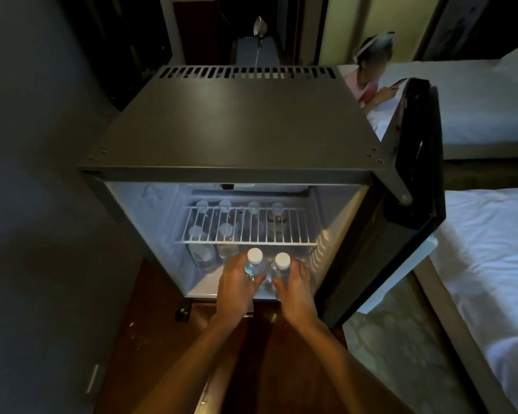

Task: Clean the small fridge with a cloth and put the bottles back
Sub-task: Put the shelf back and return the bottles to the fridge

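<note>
Dim bedroom; small fridge (pixel 237 127) stood open. At its front, under its wire shelf (pixel 245 225), left hand (pixel 237 286) gripped the left bottle (pixel 254 258), right hand (pixel 296 289) gripped the right bottle (pixel 282 262); more bottles (pixel 226 231) stood further back

Two upright white-capped bottles (pixel 254 265) at open fridge (pixel 237 124) front, perhaps six behind.

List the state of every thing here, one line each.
Fridge door: swung open.
Wire shelf: in place.
Left bottle: upright, capped, gripped by left hand.
Right bottle: upright, capped, gripped by right hand.
Back bottles: upright, capped.
</note>
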The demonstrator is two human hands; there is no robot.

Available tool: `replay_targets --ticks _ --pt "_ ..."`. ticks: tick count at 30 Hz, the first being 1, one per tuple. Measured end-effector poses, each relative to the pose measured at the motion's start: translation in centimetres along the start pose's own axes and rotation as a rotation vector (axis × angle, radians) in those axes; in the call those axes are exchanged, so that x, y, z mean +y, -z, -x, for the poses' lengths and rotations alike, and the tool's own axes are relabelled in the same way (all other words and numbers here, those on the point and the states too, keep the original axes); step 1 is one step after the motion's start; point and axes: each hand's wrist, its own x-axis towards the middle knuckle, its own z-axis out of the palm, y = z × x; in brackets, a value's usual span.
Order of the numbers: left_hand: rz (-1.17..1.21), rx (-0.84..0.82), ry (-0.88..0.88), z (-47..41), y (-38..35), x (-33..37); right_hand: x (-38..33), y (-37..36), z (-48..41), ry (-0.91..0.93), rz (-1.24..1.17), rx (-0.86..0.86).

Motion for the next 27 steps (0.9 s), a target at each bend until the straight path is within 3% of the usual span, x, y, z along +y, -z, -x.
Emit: replay_targets --ticks 8,15,20,27 --pt "-0.103 0.04 0.091 -4.2 -2.2 -0.6 1.1 -1.8 -5.9 -0.048 0.014 0.019" --pt "-0.119 0.082 0.096 -5.5 -3.0 0.7 0.9 -2.1 -8.9 -0.04 -0.253 0.071" --pt "-0.105 0.136 0.076 -5.9 -3.8 0.5 1.1 -2.4 -9.2 -0.052 -0.31 0.122" --pt "-0.104 0.116 0.103 -6.1 -4.3 0.1 1.8 -2.8 -9.2 -0.039 -0.188 0.149"
